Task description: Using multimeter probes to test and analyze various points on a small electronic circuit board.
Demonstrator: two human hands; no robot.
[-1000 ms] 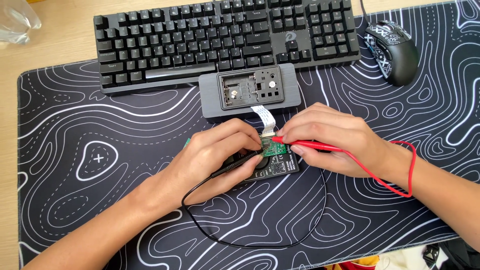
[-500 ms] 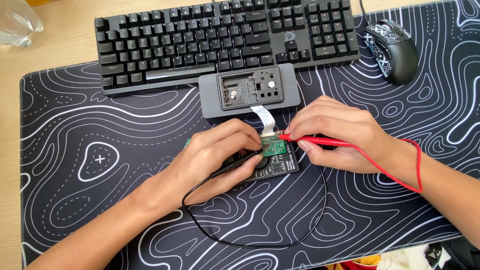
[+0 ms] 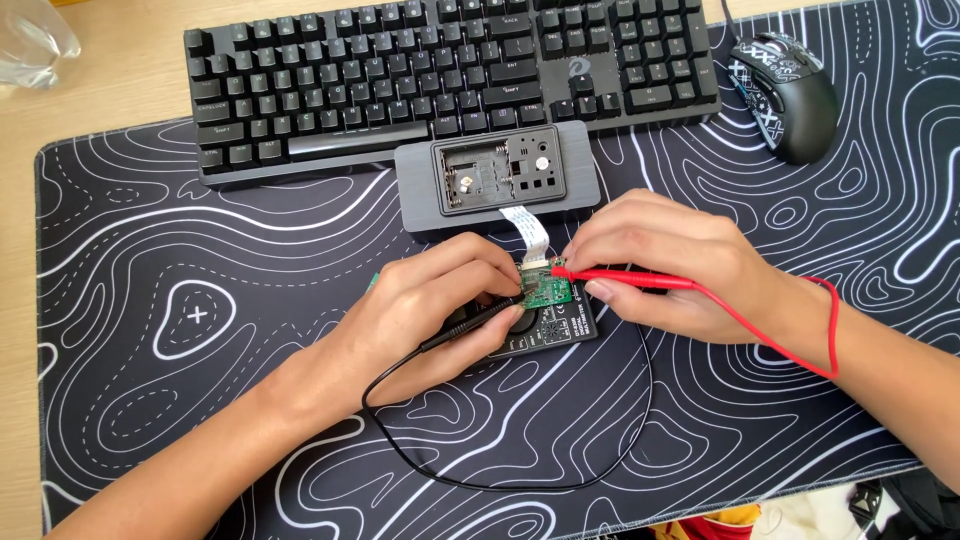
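Pinched in each grip, the black probe (image 3: 470, 322) and red probe (image 3: 630, 279) barely shift on the small green board (image 3: 546, 290) — contact apparently holds, tips partly hidden.

Left hand (image 3: 440, 300) hides the black probe's (image 3: 470, 327) tip.

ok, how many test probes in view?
2. The black probe is in the left hand, the red probe in the right hand; both tips meet at the small green circuit board. None seem hidden.
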